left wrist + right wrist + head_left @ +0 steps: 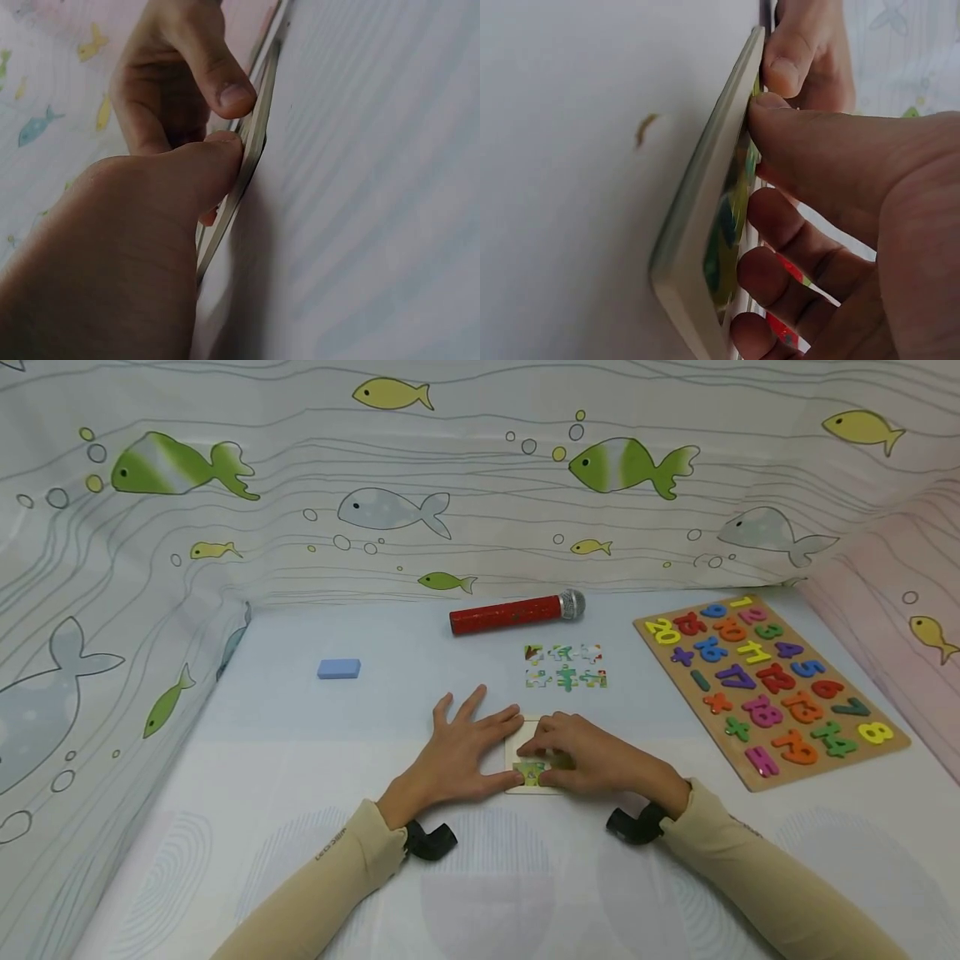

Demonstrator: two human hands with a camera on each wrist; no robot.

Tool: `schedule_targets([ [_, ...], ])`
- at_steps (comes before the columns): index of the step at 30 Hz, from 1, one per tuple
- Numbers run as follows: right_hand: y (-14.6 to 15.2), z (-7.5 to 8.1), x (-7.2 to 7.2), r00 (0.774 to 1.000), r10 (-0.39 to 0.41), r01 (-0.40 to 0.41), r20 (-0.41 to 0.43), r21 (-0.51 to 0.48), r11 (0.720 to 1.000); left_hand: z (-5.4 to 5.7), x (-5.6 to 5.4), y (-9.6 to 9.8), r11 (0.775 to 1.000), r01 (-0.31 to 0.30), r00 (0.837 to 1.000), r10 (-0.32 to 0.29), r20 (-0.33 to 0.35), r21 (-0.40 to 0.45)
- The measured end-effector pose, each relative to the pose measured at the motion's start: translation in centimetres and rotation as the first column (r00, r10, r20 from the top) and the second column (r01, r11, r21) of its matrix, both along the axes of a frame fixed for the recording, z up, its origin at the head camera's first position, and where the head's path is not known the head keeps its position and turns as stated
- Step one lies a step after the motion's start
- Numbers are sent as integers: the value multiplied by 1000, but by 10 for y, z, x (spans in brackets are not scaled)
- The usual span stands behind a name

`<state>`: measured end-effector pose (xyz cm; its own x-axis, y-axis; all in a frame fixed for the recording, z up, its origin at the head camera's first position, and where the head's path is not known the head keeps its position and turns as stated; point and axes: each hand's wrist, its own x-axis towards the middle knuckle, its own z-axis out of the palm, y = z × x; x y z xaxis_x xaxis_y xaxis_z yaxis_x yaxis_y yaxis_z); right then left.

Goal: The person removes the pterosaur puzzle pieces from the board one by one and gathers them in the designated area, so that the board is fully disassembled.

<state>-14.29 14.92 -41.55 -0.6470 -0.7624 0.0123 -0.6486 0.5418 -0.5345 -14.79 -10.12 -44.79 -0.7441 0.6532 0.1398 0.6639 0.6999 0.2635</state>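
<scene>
A small cream puzzle tray (530,727) lies flat on the table between both hands. Green jigsaw pieces (529,773) sit in its near part; in the right wrist view, joined pieces (726,232) lie within the raised rim (697,180). My left hand (468,756) is spread with straight fingers, its fingertips at the tray's left side and its thumb on the near left edge. My right hand (592,756) is over the tray's right part, thumb and fingertips resting on the pieces, partly hiding them. Both thumbs are close together along the near edge in the left wrist view.
Several loose jigsaw pieces (567,677) lie in two rows beyond the tray. Farther back is a red microphone (510,614). A blue block (339,669) is at left, and a wooden number board (720,710) with coloured numerals at right. A fish-patterned cloth (285,560) rises behind.
</scene>
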Motion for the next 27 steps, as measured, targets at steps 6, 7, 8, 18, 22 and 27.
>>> schedule_targets([
  [6,-2,3,3,1000,-10,10,14,3,1000,-1,-1,0,1000,23,1000,-23,-6,13],
  [7,-2,3,3,1000,-10,10,16,0,1000,-1,-1,-1,999,28,1000,-28,-5,18],
  [8,-3,3,3,1000,-11,12,20,-4,1000,-1,-1,-1,999,33,999,-33,-3,27],
  [18,-2,-1,2,998,-25,29,60,-58,998,-2,-6,-7,996,73,997,-75,34,58],
  [22,-2,-1,3,995,-44,52,89,-97,994,0,-6,-8,996,76,996,-79,46,55],
  [27,-4,0,5,990,-77,92,119,-131,987,-1,-6,-8,995,78,995,-81,60,57],
])
